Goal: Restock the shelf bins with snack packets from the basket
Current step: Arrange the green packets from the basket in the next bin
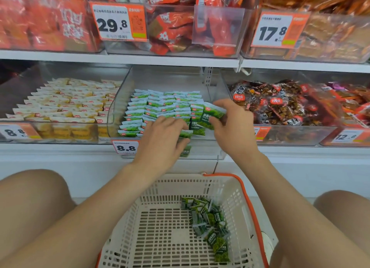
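A clear shelf bin (120, 99) in the middle of the lower shelf holds neat rows of small green snack packets (160, 105). My right hand (232, 123) pinches a few green packets (212, 113) over the bin's front right corner. My left hand (162, 137) lies over the front rows, its fingers curled on a green packet (186, 134) at the bin's front edge. Below, between my knees, a beige plastic basket (160, 227) with an orange rim holds several loose green packets (210, 221) on its right side.
The bin to the left (60, 103) holds yellow-white packets; the bin to the right (280, 105) holds dark brown and red packets. The upper shelf carries bins of red and orange snacks (176, 27) with price tags. My bare knees flank the basket.
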Action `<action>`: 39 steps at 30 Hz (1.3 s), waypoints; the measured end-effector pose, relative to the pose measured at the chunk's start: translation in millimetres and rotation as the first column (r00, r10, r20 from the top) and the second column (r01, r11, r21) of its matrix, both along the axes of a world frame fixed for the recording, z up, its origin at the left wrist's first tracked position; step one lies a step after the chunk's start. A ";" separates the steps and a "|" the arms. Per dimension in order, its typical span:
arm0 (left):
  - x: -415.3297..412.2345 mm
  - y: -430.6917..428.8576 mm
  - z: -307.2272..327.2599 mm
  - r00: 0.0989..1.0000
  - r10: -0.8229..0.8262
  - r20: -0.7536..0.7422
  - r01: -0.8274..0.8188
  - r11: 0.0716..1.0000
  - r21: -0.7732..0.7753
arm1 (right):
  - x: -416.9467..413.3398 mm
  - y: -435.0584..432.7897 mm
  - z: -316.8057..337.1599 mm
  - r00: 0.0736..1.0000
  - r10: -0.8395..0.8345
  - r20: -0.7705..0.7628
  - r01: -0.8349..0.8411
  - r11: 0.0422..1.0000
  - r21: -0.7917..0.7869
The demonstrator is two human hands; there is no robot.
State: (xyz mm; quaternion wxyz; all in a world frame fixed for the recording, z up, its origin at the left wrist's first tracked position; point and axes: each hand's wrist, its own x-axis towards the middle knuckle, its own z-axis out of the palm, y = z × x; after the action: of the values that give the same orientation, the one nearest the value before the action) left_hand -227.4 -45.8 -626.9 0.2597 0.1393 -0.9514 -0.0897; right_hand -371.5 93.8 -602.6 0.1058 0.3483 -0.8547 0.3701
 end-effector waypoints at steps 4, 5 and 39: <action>-5.6 -8.5 0.5 0.996 -0.065 0.063 0.061 0.996 0.063 | -21.0 -35.7 -15.8 1.000 -0.011 0.028 0.001 0.934 0.358; -6.9 -10.1 0.9 0.995 -0.074 0.074 0.068 0.995 0.071 | -26.6 -45.5 -19.1 0.998 -0.033 0.056 0.006 0.907 0.422; -15.1 31.3 -130.9 0.741 -0.102 0.663 -0.055 0.976 0.211 | 20.7 30.6 -81.0 0.960 0.139 0.245 -0.276 0.631 0.725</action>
State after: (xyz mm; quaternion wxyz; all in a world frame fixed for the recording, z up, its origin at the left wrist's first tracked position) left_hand -242.6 -14.6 -757.8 -0.1175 0.1776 -0.9670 -0.1401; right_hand -350.8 124.4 -683.6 -0.1629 0.4250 -0.8902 0.0201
